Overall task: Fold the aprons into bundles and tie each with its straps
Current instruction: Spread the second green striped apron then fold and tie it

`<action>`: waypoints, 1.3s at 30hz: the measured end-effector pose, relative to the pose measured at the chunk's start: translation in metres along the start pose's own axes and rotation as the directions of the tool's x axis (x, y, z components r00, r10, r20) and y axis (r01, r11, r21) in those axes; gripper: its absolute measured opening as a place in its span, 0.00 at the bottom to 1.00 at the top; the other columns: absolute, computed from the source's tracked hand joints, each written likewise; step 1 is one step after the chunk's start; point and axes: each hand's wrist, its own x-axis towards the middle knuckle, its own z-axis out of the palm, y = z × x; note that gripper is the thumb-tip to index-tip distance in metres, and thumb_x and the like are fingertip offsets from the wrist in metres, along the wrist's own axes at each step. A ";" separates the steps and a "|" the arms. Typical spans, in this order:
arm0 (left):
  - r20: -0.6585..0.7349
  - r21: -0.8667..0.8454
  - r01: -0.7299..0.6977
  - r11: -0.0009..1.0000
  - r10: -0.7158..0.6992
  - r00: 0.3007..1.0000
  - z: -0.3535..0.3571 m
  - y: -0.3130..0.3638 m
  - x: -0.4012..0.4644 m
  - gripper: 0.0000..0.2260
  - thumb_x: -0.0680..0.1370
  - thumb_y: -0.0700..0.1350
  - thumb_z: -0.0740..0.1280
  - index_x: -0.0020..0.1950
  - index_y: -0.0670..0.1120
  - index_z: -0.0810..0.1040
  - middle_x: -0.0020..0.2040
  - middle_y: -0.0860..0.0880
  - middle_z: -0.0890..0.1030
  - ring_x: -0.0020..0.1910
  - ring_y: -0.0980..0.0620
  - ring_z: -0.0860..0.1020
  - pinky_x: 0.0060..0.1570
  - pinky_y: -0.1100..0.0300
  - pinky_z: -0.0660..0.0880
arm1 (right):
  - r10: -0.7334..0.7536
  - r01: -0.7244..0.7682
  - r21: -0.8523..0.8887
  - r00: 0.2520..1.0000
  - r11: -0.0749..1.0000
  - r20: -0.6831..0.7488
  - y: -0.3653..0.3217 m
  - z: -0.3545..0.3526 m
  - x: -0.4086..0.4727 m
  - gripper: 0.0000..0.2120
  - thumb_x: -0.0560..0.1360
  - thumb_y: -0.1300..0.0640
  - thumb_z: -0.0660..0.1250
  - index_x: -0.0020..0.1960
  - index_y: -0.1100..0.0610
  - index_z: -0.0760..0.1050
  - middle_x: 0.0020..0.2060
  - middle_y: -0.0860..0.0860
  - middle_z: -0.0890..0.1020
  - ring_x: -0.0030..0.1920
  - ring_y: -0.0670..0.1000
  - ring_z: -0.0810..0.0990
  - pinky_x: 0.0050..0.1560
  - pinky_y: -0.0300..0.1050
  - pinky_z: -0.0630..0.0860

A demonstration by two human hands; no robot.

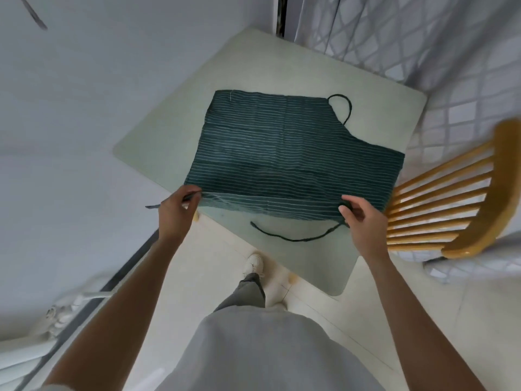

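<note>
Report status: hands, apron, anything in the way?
Left hand and right hand each pinch a near corner of the striped apron. Apron flat on table, unfolded, straps loose. Wooden chair crowds right side.

Grey top (262,351), grey trousers (248,289) — white sneakers (253,263).

We see the striped apron (284,156) covering most of the pale table (296,66), leaving bare strips along the far edge, the left corner and the near right corner. A loose strap (293,235) curls across the near strip. The wooden chair (451,204) crowds the table's right side, just beside the apron's edge. Left of the table, we find open floor.
</note>
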 end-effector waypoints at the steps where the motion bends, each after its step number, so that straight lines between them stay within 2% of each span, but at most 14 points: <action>1: -0.008 0.002 -0.017 1.000 0.017 1.000 0.002 0.004 0.014 0.05 0.76 0.39 0.66 0.51 0.43 0.80 0.46 0.51 0.82 0.44 0.52 0.80 0.50 0.60 0.76 | -0.013 0.013 -0.003 1.000 1.000 -0.012 -0.003 -0.002 0.015 0.10 0.76 0.59 0.67 0.55 0.60 0.79 0.45 0.47 0.81 0.43 0.48 0.80 0.46 0.38 0.77; 3: 0.004 0.006 -0.051 0.999 0.051 0.999 0.003 0.008 0.035 0.05 0.77 0.40 0.67 0.51 0.43 0.80 0.46 0.50 0.82 0.44 0.52 0.80 0.50 0.60 0.76 | -0.024 0.024 0.018 0.999 1.000 -0.025 -0.009 -0.004 0.037 0.08 0.76 0.59 0.67 0.53 0.60 0.80 0.44 0.47 0.81 0.44 0.46 0.80 0.47 0.31 0.75; 6: 0.010 0.018 -0.093 0.995 0.093 0.996 0.009 0.018 0.078 0.06 0.77 0.42 0.67 0.51 0.44 0.81 0.47 0.50 0.83 0.43 0.54 0.80 0.49 0.64 0.75 | -0.009 0.010 0.046 1.000 0.999 -0.023 -0.019 -0.005 0.083 0.07 0.76 0.58 0.67 0.51 0.58 0.80 0.44 0.46 0.81 0.43 0.41 0.78 0.47 0.27 0.72; 8: 0.012 0.028 -0.117 0.993 0.117 0.993 0.016 0.026 0.116 0.06 0.77 0.42 0.67 0.51 0.45 0.81 0.48 0.49 0.83 0.44 0.54 0.80 0.48 0.64 0.74 | 0.046 -0.048 0.069 0.999 0.996 0.020 -0.025 -0.003 0.124 0.07 0.77 0.55 0.65 0.51 0.56 0.80 0.45 0.46 0.81 0.45 0.41 0.78 0.49 0.29 0.71; 11: 0.043 0.049 -0.132 0.990 0.130 0.991 0.029 0.033 0.172 0.06 0.77 0.44 0.67 0.51 0.47 0.81 0.48 0.50 0.83 0.43 0.55 0.80 0.47 0.65 0.74 | 0.141 -0.149 0.110 0.987 0.983 0.084 -0.031 0.004 0.182 0.09 0.80 0.52 0.59 0.51 0.54 0.77 0.44 0.47 0.80 0.46 0.47 0.77 0.49 0.40 0.72; 14: 0.070 0.077 -0.138 0.987 0.133 0.989 0.047 0.041 0.236 0.06 0.77 0.46 0.67 0.52 0.47 0.81 0.48 0.50 0.83 0.43 0.53 0.81 0.47 0.64 0.75 | 0.172 -0.176 0.037 0.982 0.984 0.083 -0.038 0.016 0.247 0.12 0.81 0.51 0.55 0.53 0.57 0.72 0.41 0.49 0.76 0.43 0.50 0.73 0.42 0.41 0.68; 17: 0.097 0.160 -0.160 0.974 0.146 0.984 0.066 0.049 0.287 0.07 0.77 0.45 0.67 0.53 0.46 0.80 0.49 0.48 0.83 0.46 0.50 0.81 0.48 0.61 0.75 | 0.141 -0.140 -0.043 0.990 0.989 0.026 -0.043 0.030 0.302 0.13 0.82 0.53 0.54 0.55 0.61 0.72 0.45 0.52 0.77 0.45 0.50 0.73 0.44 0.42 0.66; 21: 0.143 0.231 -0.184 0.955 0.154 0.978 0.102 0.050 0.350 0.07 0.78 0.45 0.66 0.54 0.45 0.79 0.48 0.47 0.83 0.45 0.47 0.81 0.47 0.55 0.77 | 0.180 -0.183 -0.118 0.983 0.976 -0.042 -0.026 0.053 0.370 0.12 0.82 0.55 0.54 0.56 0.61 0.72 0.46 0.49 0.76 0.45 0.49 0.72 0.44 0.39 0.63; 24: 0.214 0.270 -0.158 0.950 0.101 0.972 0.133 0.037 0.389 0.08 0.78 0.47 0.64 0.53 0.46 0.79 0.48 0.47 0.83 0.45 0.47 0.81 0.46 0.53 0.78 | 0.226 -0.226 -0.204 0.974 0.953 -0.024 0.003 0.075 0.406 0.12 0.82 0.55 0.54 0.56 0.60 0.73 0.46 0.52 0.78 0.43 0.49 0.73 0.43 0.40 0.63; 28: 0.318 0.400 -0.149 0.904 0.015 0.948 0.171 0.016 0.423 0.08 0.79 0.50 0.62 0.54 0.49 0.78 0.47 0.48 0.83 0.42 0.46 0.80 0.40 0.53 0.78 | 0.352 -0.336 -0.271 0.936 0.902 0.011 0.040 0.104 0.431 0.13 0.81 0.53 0.56 0.56 0.59 0.75 0.50 0.54 0.81 0.44 0.48 0.72 0.43 0.39 0.64; 31: 0.346 0.524 -0.153 0.838 -0.046 0.937 0.196 0.003 0.441 0.09 0.80 0.52 0.61 0.54 0.52 0.77 0.46 0.49 0.82 0.41 0.46 0.79 0.38 0.55 0.76 | 0.408 -0.401 -0.230 0.913 0.887 -0.015 0.062 0.124 0.442 0.12 0.80 0.54 0.58 0.54 0.59 0.77 0.50 0.54 0.81 0.45 0.49 0.74 0.43 0.38 0.65; 33: 0.364 0.558 -0.171 0.812 -0.054 0.930 0.210 -0.002 0.449 0.09 0.80 0.52 0.60 0.54 0.52 0.77 0.46 0.49 0.82 0.42 0.47 0.78 0.37 0.56 0.74 | 0.418 -0.413 -0.230 0.908 0.881 -0.029 0.073 0.134 0.449 0.12 0.80 0.55 0.59 0.54 0.60 0.77 0.50 0.55 0.81 0.46 0.50 0.75 0.45 0.38 0.66; 36: 0.363 0.571 -0.195 0.797 -0.033 0.931 0.220 -0.008 0.452 0.09 0.79 0.52 0.62 0.54 0.50 0.77 0.48 0.49 0.80 0.46 0.47 0.77 0.38 0.54 0.72 | 0.390 -0.384 -0.322 0.919 0.865 -0.047 0.086 0.144 0.457 0.12 0.80 0.54 0.59 0.55 0.60 0.77 0.50 0.56 0.82 0.47 0.52 0.77 0.47 0.41 0.70; 39: 0.345 0.580 -0.186 0.793 -0.032 0.938 0.225 -0.011 0.455 0.09 0.78 0.52 0.63 0.53 0.49 0.76 0.48 0.48 0.79 0.48 0.47 0.76 0.37 0.55 0.71 | 0.390 -0.381 -0.392 0.919 0.837 -0.059 0.093 0.151 0.466 0.11 0.79 0.52 0.62 0.55 0.58 0.77 0.49 0.55 0.82 0.45 0.52 0.78 0.44 0.41 0.70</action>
